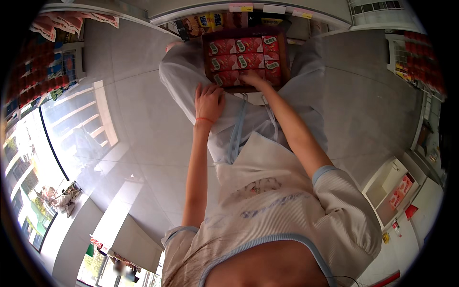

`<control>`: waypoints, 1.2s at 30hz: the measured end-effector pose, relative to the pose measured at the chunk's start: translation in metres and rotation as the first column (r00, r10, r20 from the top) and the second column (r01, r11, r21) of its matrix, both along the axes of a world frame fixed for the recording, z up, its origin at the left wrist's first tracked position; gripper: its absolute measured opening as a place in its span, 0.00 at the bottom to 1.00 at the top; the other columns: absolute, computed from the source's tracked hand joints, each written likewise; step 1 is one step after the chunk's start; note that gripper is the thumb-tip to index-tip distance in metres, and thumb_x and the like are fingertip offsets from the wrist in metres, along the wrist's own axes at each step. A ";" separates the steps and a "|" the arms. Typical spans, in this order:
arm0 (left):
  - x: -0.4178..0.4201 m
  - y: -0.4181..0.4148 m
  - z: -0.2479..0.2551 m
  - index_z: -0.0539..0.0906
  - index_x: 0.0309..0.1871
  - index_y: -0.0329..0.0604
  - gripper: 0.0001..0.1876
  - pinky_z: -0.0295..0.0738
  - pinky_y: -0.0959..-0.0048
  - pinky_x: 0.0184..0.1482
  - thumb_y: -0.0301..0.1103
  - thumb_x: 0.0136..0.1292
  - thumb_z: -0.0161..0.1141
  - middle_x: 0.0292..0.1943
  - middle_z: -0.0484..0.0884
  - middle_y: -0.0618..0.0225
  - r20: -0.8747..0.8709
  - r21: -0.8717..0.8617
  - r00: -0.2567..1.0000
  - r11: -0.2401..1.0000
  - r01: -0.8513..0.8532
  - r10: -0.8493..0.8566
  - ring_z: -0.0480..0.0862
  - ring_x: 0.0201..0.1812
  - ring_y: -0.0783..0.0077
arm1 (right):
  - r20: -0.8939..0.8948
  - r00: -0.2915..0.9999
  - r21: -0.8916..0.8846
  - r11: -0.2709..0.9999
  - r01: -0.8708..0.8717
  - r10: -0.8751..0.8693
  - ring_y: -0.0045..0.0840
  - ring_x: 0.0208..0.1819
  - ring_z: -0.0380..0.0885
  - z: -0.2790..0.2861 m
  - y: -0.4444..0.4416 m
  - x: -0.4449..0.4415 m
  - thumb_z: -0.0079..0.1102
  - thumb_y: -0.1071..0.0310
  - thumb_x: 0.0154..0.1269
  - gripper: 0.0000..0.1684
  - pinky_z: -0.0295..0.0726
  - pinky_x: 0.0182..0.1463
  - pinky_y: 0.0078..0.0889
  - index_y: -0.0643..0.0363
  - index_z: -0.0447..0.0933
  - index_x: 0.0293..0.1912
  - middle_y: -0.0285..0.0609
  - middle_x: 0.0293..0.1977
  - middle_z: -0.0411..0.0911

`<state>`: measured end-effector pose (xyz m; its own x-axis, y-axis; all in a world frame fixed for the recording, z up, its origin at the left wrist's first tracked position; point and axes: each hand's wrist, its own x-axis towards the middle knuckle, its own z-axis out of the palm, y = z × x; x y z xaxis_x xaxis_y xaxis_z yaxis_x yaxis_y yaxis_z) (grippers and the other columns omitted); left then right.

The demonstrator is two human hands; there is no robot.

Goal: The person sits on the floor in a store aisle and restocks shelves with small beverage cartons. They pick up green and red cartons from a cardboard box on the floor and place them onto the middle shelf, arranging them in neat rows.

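A shallow dark cardboard tray (246, 89) sits between my bent knees. Rows of red drink cartons (250, 61) with green and white labels fill most of it. My right hand (252, 79) reaches over the tray's near side, its fingers down on a carton in the nearest row. Whether those fingers grip the carton is hidden. Beside the tray's near left corner, my left hand (209, 102) rests palm down on my leg in pale trousers (183, 79). Its fingers are slightly apart and hold nothing; an orange-red cord circles the wrist.
Just beyond the tray stands a low shelf with packaged snacks (215, 22) under price tags (241, 8). Stocked racks flank the grey tiled floor (143, 107), with red goods at left (39, 71) and right (425, 61). Windows (21, 154) line the left side. A white cabinet (385, 179) stands lower right.
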<state>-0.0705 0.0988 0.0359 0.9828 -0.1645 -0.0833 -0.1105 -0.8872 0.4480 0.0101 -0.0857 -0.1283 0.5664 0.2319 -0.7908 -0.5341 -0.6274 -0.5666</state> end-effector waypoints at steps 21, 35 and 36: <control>0.017 0.009 0.001 0.82 0.34 0.48 0.05 0.69 0.68 0.49 0.31 0.53 0.59 0.32 0.83 0.67 0.050 -0.183 0.986 0.972 -0.149 0.161 0.80 0.40 0.63 | 0.397 0.874 -0.331 0.932 -0.149 0.281 0.42 0.38 0.80 0.035 0.060 -0.024 0.59 0.50 0.51 0.19 0.77 0.42 0.43 0.56 0.80 0.35 0.51 0.31 0.80; 0.034 0.013 -0.007 0.80 0.35 0.48 0.07 0.70 0.66 0.47 0.30 0.51 0.57 0.31 0.82 0.67 -0.071 -0.151 0.988 0.978 -0.147 0.138 0.80 0.39 0.62 | 0.349 0.918 -0.325 0.943 -0.068 0.187 0.47 0.40 0.79 0.004 0.036 -0.018 0.61 0.47 0.49 0.29 0.77 0.43 0.48 0.60 0.73 0.44 0.54 0.33 0.79; 0.038 0.012 -0.008 0.80 0.35 0.48 0.07 0.70 0.66 0.47 0.30 0.51 0.57 0.32 0.82 0.66 -0.087 -0.124 0.987 0.982 -0.146 0.136 0.80 0.40 0.61 | 0.391 0.905 -0.312 0.949 -0.045 0.171 0.47 0.40 0.79 0.012 0.035 -0.021 0.61 0.48 0.49 0.29 0.77 0.43 0.48 0.60 0.74 0.43 0.54 0.33 0.79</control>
